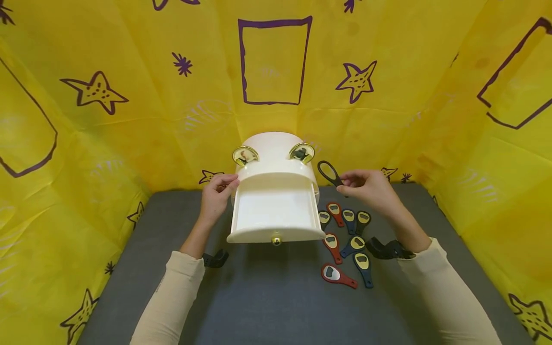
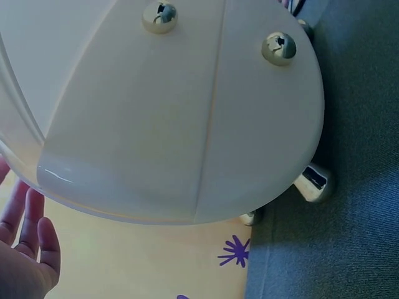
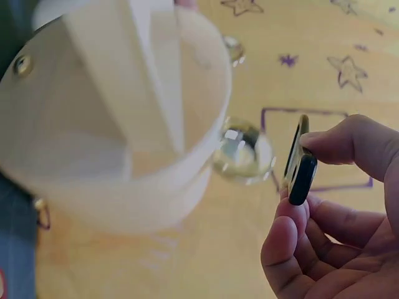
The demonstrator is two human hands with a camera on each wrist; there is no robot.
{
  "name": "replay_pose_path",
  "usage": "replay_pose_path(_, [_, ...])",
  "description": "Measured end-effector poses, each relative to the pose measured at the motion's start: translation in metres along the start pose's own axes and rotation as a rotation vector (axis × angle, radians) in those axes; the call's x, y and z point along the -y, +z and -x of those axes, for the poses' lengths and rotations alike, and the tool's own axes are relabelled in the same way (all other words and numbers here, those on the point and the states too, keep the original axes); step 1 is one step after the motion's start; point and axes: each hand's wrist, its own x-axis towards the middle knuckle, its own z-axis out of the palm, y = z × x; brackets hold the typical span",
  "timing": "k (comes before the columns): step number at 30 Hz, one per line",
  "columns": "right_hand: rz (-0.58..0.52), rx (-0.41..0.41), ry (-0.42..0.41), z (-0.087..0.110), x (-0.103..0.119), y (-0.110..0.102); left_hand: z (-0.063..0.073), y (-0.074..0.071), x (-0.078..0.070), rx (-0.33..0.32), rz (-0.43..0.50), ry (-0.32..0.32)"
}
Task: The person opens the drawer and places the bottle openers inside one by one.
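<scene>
A white rounded cabinet [image 1: 271,148] has its upper drawer [image 1: 254,235] pulled out, and the drawer looks bare inside. My left hand [image 1: 214,199] touches the cabinet's upper left side; in the left wrist view its fingers [image 2: 31,218] are fairly straight beside the edge. To the right of the cabinet, my right hand [image 1: 373,191] holds a black bottle opener [image 1: 338,181] raised above the table. Its thumb and fingertips pinch the opener [image 3: 303,179] by one end. Several red, blue and black bottle openers [image 1: 345,279] lie below that hand.
Two round gold-rimmed ornaments [image 1: 302,152] stick up from the cabinet's top. A gold knob [image 1: 276,239] sits on the drawer front, with a lower knob [image 2: 278,48] beneath it. Short metallic feet [image 2: 315,182] hold the cabinet on the grey table [image 1: 267,306]. Yellow patterned cloth [image 1: 207,105] hangs around it.
</scene>
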Motion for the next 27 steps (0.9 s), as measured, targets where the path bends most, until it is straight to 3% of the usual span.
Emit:
replay_pose_path(8, [0.015,0.063,-0.138,-0.008,0.032,0.016,0.000,0.000,0.002,0.001,0.008,-0.009])
replay_pose_path(15, [0.015,0.177,-0.208,-0.017,0.056,0.042,0.000,0.000,0.001,-0.005,-0.008,-0.012])
replay_pose_path(23, [0.076,0.320,-0.250,-0.034,0.061,0.083,0.001,0.000,-0.001,0.001,-0.013,-0.014])
replay_pose_path(27, [0.114,0.342,-0.252,-0.038,0.059,0.099,0.002,0.000,0.000,0.002,-0.006,-0.013])
